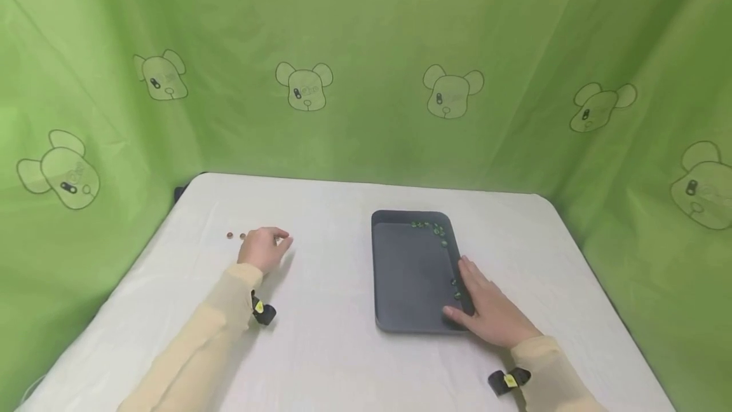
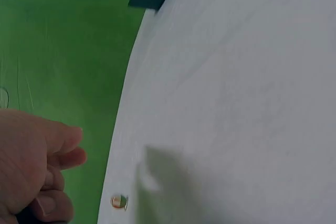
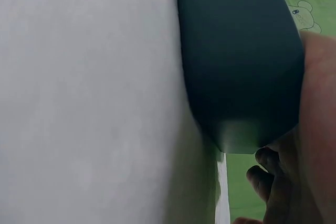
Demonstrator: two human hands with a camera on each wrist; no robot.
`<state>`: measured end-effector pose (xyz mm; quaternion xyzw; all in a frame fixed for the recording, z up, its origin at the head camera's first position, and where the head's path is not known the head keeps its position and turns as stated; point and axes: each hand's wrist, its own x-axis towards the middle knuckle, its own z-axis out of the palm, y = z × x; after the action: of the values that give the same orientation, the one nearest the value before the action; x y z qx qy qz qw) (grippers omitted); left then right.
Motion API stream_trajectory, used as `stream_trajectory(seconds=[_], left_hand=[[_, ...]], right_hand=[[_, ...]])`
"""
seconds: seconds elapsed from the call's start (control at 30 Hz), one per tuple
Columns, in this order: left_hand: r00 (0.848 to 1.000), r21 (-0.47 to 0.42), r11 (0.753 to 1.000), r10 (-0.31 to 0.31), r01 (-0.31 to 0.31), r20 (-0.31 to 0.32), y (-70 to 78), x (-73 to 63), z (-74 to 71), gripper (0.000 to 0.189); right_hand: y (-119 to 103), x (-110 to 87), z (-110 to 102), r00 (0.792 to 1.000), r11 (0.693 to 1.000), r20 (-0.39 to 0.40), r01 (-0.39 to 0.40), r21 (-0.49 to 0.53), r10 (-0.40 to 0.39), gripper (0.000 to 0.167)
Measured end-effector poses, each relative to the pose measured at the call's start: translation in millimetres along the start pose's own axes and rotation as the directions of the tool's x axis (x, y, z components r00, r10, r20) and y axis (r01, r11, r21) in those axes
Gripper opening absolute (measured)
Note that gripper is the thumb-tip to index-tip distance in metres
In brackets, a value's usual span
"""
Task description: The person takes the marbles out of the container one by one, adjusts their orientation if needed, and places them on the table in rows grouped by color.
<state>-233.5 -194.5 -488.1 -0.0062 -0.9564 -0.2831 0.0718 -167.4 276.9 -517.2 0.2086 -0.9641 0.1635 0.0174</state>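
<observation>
My left hand (image 1: 264,249) is over the left part of the table, its index finger and thumb apart. Its other fingers are loosely curled, and nothing shows in its grasp. Two small brown marbles (image 1: 230,235) are just left of it. In the left wrist view a glassy marble (image 2: 119,201) lies on the cloth near the hand's shadow. My right hand (image 1: 493,315) grips the dark grey tray (image 1: 400,278) at its near right side, thumb over the rim and fingers along the outer wall. Several green marbles (image 1: 437,231) lie along the tray's far and right walls.
A white cloth (image 1: 320,361) covers the table. Green curtains (image 1: 377,145) with bear-head prints hang behind it and at both sides. A dark object (image 1: 180,192) shows at the table's far left corner.
</observation>
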Motion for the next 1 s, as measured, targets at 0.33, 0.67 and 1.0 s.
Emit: stream_trajectory(seconds=[0.33,0.67,1.0], left_hand=[[0.989,-0.037,0.992,0.120,-0.117,0.091,35.1,-16.9,21.0,0.023],[0.977,-0.066,0.984,0.173,-0.166,0.124,52.6,-35.3,37.8,0.019],[0.976,-0.065,0.987,0.153,-0.144,0.154,51.2,-44.6,53.1,0.019]], right_hand=[[3.1,5.9,-2.1,1.000,1.000,0.001,0.024,0.001,-0.024,0.105],[-7.5,11.0,-4.0,1.000,1.000,0.010,0.013,-0.024,-0.012,0.106],[-6.7,14.7,3.0,0.999,0.999,0.012,-0.030,-0.025,0.030,0.111]])
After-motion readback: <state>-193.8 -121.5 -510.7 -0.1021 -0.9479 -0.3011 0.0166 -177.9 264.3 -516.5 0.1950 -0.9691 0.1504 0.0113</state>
